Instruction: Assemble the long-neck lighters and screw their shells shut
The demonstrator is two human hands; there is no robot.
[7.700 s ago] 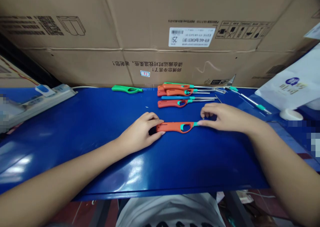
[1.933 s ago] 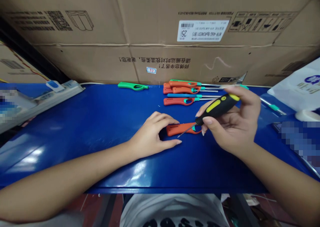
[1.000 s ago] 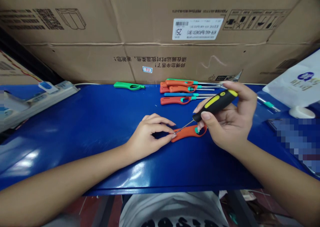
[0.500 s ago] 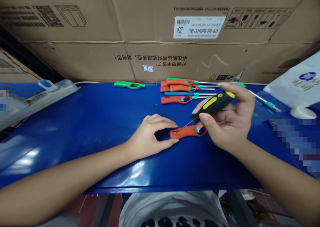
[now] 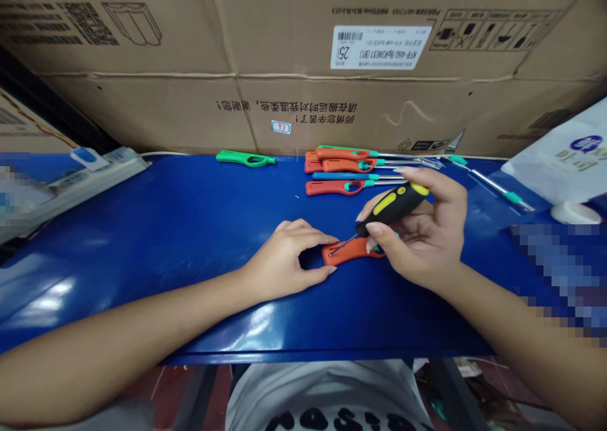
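Observation:
On the blue table lies an orange lighter handle [image 5: 348,250], its butt end pinched between the thumb and fingers of my left hand [image 5: 289,257]. My right hand [image 5: 424,232] is wrapped round a black and yellow screwdriver [image 5: 392,206], tilted so that its thin shaft points down and left. The tip rests at the butt end of the orange handle, by a slot. My right fingers hide the handle's front end, where a bit of teal trigger shows. Behind, several finished-looking stick lighters [image 5: 334,188] with metal tubes lie in a pile.
A green lighter handle [image 5: 245,158] lies at the back, left of the pile. At the right are a metal tube with teal ends [image 5: 496,186], a white bag [image 5: 562,150] and a white round object [image 5: 575,213]. A power strip [image 5: 99,175] sits left; a large cardboard box [image 5: 180,115] stands behind.
My right hand and the screwdriver have shifted slightly left and down, covering more of the orange handle's front end. My left hand keeps its hold.

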